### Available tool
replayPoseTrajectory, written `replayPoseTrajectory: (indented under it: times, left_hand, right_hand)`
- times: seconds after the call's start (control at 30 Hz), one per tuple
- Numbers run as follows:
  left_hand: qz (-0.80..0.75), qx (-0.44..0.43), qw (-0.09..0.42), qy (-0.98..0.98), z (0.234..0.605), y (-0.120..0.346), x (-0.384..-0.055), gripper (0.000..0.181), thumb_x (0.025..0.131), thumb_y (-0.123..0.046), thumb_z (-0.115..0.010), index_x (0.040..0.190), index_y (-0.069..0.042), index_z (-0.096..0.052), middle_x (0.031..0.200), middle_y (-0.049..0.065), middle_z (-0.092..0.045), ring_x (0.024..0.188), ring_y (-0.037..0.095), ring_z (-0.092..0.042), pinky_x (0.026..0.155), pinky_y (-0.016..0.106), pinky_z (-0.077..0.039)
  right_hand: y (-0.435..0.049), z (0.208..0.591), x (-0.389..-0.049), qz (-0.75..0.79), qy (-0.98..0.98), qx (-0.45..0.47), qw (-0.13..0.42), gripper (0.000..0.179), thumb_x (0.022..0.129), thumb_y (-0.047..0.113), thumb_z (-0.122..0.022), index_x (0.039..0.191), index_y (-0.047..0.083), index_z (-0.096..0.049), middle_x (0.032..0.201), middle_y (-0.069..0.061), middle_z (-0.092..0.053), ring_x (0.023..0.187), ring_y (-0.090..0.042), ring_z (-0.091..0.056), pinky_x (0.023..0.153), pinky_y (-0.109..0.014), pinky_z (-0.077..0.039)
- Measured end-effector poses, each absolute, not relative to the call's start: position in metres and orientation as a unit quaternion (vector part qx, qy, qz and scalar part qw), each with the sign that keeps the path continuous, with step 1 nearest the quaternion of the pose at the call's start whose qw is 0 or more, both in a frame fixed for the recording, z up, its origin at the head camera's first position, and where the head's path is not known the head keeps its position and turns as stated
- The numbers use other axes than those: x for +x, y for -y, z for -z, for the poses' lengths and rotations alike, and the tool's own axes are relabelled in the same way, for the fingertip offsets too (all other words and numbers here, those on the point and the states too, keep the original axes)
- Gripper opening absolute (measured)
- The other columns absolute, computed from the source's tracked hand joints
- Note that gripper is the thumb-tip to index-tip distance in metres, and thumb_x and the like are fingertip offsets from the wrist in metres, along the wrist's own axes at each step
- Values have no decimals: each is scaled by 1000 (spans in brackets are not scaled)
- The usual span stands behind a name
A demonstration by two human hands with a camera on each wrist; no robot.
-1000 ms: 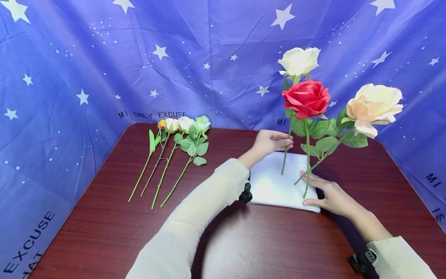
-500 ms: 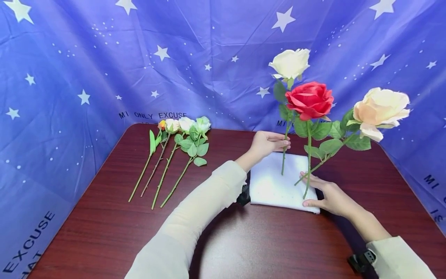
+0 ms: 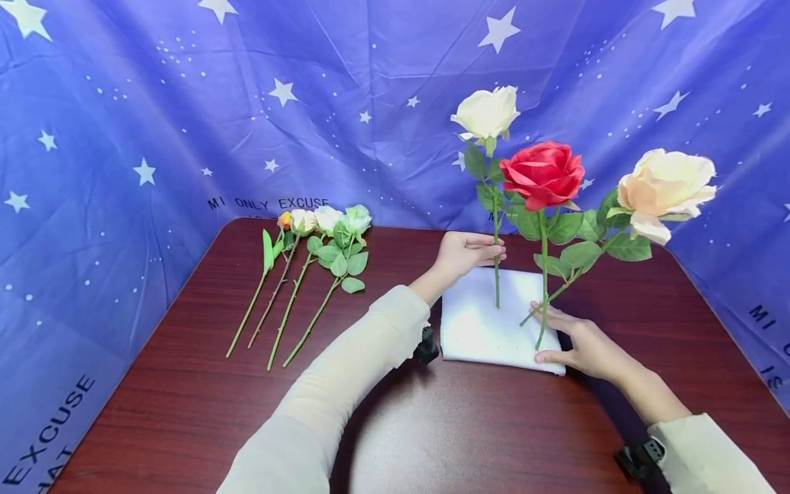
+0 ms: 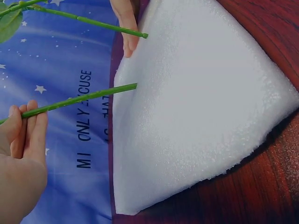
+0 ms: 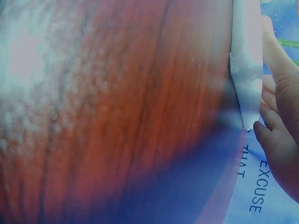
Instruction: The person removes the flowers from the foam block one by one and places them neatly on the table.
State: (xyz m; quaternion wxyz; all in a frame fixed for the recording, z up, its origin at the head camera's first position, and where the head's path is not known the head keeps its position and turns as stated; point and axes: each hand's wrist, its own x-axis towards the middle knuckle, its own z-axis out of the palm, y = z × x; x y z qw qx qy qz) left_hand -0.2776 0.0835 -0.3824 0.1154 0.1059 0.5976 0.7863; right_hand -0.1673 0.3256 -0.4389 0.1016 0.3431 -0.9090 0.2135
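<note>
In the head view my left hand (image 3: 469,255) pinches the green stem of a white artificial rose (image 3: 487,113), which stands nearly upright with its stem's lower end in a white foam board (image 3: 475,322). The left wrist view shows thumb and fingertips on that stem (image 4: 79,99). A red rose (image 3: 543,175) stands in the board's right part, and a peach rose (image 3: 666,189) leans to the right from it. My right hand (image 3: 586,346) holds the board's right edge, thumb near the front corner and fingers farther back, close around the two stems' lower ends.
Several flowers lie on the dark red wooden table (image 3: 185,405) at left: an orange one (image 3: 284,220), a pale pink one (image 3: 303,222), a white one (image 3: 328,218) and a pale green one (image 3: 358,219). A blue star-patterned curtain (image 3: 370,158) hangs behind.
My left hand has tipped the white rose to the left, from leaning right to nearly upright, its bloom now clear of the red rose. The right hand has kept its place.
</note>
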Motion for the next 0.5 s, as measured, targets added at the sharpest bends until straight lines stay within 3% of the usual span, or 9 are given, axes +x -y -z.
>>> replayPoseTrajectory:
  times: [0.5]
  left_hand:
    - [-786,103,119,-598,381,-78,-276,22,84,6,-67,105,15,-67,102,36,-65,98,44,-67,78,34,-63]
  right_hand:
    - [-324,438,-166,-212,912,337,98,76,65,30,-86,128,-2,-59,132,-28,-56,129,25,-13,102,12,-14]
